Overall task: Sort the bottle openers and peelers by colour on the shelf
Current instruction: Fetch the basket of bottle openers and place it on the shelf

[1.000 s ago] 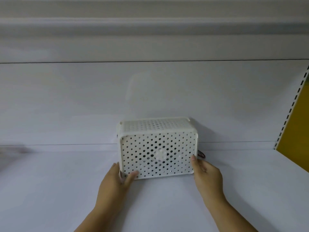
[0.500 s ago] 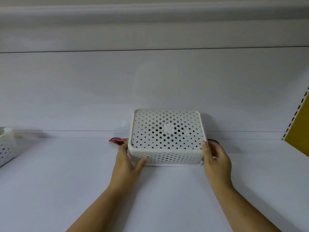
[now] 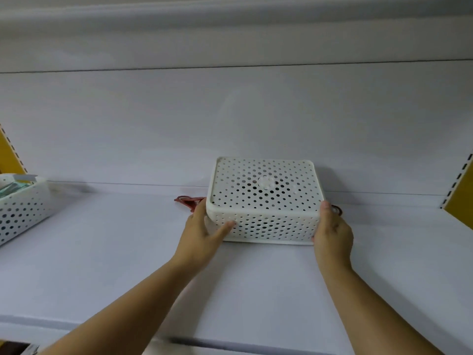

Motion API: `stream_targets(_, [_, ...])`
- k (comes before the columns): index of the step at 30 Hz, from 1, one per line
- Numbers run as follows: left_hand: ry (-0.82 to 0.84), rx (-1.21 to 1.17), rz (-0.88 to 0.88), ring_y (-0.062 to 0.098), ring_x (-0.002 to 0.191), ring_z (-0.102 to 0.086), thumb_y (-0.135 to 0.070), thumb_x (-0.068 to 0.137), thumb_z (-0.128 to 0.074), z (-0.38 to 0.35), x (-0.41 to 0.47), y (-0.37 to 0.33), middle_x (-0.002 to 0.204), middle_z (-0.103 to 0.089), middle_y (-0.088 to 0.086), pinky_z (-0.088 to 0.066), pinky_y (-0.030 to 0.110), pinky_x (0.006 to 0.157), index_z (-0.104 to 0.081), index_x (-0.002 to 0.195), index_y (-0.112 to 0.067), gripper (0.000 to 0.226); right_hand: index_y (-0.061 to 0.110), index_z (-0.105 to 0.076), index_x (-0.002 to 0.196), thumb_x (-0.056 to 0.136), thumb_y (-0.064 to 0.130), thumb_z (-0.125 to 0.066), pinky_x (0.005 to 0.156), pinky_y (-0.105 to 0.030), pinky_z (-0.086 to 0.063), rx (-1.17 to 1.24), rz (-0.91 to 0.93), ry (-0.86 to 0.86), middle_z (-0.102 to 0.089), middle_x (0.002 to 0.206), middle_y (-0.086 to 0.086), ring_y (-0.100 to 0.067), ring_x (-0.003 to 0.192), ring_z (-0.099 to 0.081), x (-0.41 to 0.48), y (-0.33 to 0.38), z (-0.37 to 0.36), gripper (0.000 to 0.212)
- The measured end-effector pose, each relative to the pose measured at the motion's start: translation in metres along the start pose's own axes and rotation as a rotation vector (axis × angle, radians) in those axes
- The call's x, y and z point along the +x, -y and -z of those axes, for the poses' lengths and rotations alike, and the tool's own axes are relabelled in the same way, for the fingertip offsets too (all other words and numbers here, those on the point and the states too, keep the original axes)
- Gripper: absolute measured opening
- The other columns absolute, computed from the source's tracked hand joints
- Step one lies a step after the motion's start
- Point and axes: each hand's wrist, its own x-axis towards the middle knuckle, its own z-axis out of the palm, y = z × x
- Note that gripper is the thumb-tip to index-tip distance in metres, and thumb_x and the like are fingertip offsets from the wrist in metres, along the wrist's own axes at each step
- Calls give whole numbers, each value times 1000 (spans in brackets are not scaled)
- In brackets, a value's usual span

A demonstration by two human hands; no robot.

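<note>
Since a second ago the white perforated basket (image 3: 265, 190) has tipped from base-toward-me to fully upside down, its dotted base now facing up and its rim down on the shelf (image 3: 122, 257), just toward 4 o'clock from the middle of my view. Both hands are clamped on it. My left hand (image 3: 202, 234) grips the 8 o'clock corner, thumb laid across the front wall and fingers wrapped round the side. My right hand (image 3: 331, 234) holds the 4 o'clock corner, thumb up along the edge and fingers curled out of sight behind the side wall. Red pieces (image 3: 188, 201) poke out from behind the basket at its 9 o'clock, with another bit at its 3 o'clock; I can't tell what they are. At 9 o'clock in my view a second basket (image 3: 23, 211) has come into sight, holding pale green things (image 3: 12, 188).
</note>
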Motion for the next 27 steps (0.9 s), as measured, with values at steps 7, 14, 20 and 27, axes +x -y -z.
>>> stream_targets(7, [150,-453,331,14,114,-53,-62,71,-52,9,-7,-42,123,-57,-4,-47,35,89,-47,124,-22,67,28,-53,66,86,58,-38,71,-33,-44,1,46,-89,-57,70,9,-21,79,-56,2,-1,8,39])
stream_targets(14, [83,-470,340,14,107,-59,-35,93,-52,11,-12,-52,113,-63,2,-48,37,92,-47,122,-15,37,23,-53,76,74,64,-34,64,-27,-39,49,137,-125,-56,74,12,-16,74,-54,1,2,13,45])
stream_targets(20, [91,-424,212,10,103,-60,-51,70,-57,19,-11,-58,112,-63,-5,-49,31,89,-47,124,-16,66,14,-51,84,72,60,-26,61,-20,-37,73,202,-145,-51,74,13,-14,72,-48,2,1,12,54])
stream_targets(27, [113,-478,256,13,105,-62,-53,69,-57,17,-15,-47,115,-64,-2,-50,27,81,-45,128,-13,72,13,-49,83,75,60,-21,67,-30,-34,-9,237,-103,-50,72,4,-21,76,-48,1,-7,8,56])
